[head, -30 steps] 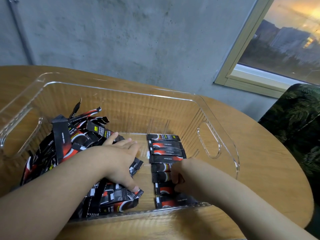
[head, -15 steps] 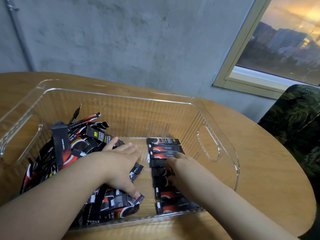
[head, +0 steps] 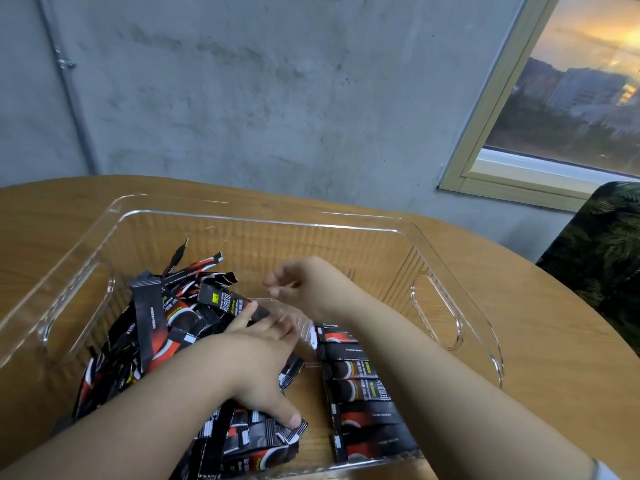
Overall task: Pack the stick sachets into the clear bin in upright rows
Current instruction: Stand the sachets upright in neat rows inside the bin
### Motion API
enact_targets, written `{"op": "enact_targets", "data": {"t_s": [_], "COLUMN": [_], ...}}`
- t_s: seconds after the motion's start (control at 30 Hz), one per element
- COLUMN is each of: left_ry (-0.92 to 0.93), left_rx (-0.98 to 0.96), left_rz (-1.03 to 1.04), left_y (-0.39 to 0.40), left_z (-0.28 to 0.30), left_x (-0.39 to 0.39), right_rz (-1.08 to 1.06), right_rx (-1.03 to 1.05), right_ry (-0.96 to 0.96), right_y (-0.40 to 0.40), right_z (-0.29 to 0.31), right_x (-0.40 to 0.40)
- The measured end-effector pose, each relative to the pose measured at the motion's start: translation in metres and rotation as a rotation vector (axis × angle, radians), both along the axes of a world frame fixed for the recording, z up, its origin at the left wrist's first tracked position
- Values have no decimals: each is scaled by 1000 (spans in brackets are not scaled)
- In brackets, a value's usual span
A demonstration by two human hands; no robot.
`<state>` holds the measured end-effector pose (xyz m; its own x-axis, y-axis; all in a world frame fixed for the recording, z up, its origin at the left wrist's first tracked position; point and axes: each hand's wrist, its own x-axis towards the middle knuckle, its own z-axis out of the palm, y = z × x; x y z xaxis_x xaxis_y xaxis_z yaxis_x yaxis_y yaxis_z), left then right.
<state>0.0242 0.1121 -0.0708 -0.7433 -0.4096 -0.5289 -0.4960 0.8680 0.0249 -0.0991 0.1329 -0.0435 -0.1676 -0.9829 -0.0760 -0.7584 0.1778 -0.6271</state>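
Left hand [head: 258, 363]: fingers straight, pressing flat on the loose sachet pile [head: 166, 344].
Right hand [head: 304, 285]: empty, fingers loosely curled, above the clear bin [head: 457, 306] floor.
Row [head: 363, 386]: under my right forearm — lying flat, not upright.
Handling: light, thin, slick film, likely to slide — pinch mid-length.

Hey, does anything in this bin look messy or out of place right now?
Yes. The sachet pile on the bin's left is a crisscrossed jumble, some poking up. The row on the right is tidy.
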Motion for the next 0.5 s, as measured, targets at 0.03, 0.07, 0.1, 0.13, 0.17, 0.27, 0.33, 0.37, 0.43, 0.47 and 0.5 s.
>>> {"op": "enact_targets", "data": {"t_s": [0.03, 0.07, 0.1, 0.13, 0.17, 0.27, 0.33, 0.37, 0.43, 0.47, 0.5], "left_ry": [8, 19, 31, 42, 51, 56, 54, 61, 83, 92, 102], "left_rx": [9, 17, 21, 23, 22, 16, 17, 17, 25, 36, 50], "left_rz": [-1, -1, -3, -5, -10, -34, -45, -51, -60, -62, -62], "left_y": [0, 0, 0, 0, 0, 0, 0, 0, 0, 0, 0], "left_z": [1, 1, 1, 1, 1, 2, 3, 3, 3, 3, 4], "left_x": [0, 0, 1, 1, 1, 1, 1, 1, 2, 3, 4], "right_rz": [36, 74, 111, 142, 162, 177, 181, 180, 164, 155, 149], "right_rx": [15, 42, 78, 120, 162, 259, 291, 295, 286, 277, 269], "right_ry": [-23, -32, -32, -24, -8, 50, 15, -16, -85, -121, -151], "right_y": [-8, -15, -21, -26, -30, -36, -36, -36, -35, -35, -34], "right_z": [2, 3, 4, 4, 2, -5, -9, -10, -15, -18, -20], "right_x": [1, 1, 1, 0, -1, -7, -10, -12, -14, -15, -15]}}
